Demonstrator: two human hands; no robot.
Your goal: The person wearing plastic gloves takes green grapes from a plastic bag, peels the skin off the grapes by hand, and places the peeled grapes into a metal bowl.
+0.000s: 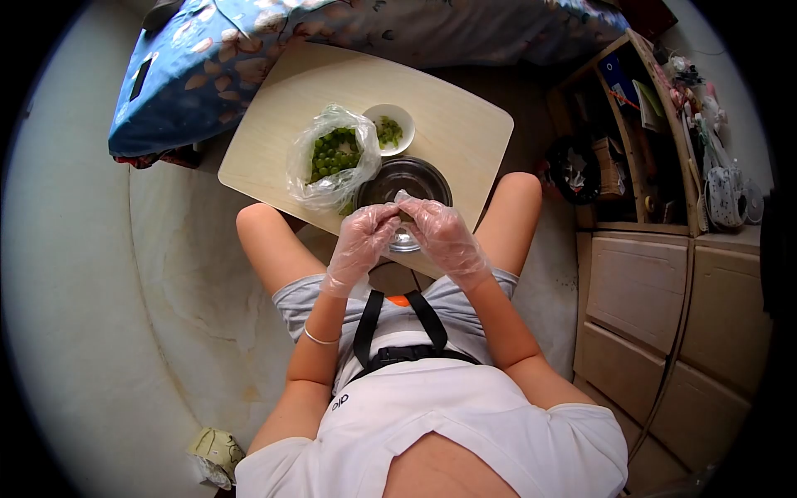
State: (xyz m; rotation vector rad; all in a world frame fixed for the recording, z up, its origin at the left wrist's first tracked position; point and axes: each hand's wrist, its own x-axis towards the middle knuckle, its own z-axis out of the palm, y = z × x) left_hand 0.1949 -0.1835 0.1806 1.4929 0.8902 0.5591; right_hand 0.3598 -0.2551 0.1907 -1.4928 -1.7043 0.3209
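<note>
My left hand [363,239] and my right hand [442,236] both wear clear plastic gloves. Their fingertips meet over the near side of a metal bowl [406,176], closed in a pinch. Whatever is between them is too small and hidden to make out. To the left of the bowl, an open clear plastic bag [304,187] holds green grapes [334,154]. A white bowl [406,117] behind the metal one contains small green pieces [388,130].
These things stand on a low pale table [465,133] between my knees. Beyond it is a bed with a blue floral cover [191,62]. A wooden shelf unit [635,303] with cabinet doors is on the right. A crumpled yellowish package [217,452] lies on the floor at lower left.
</note>
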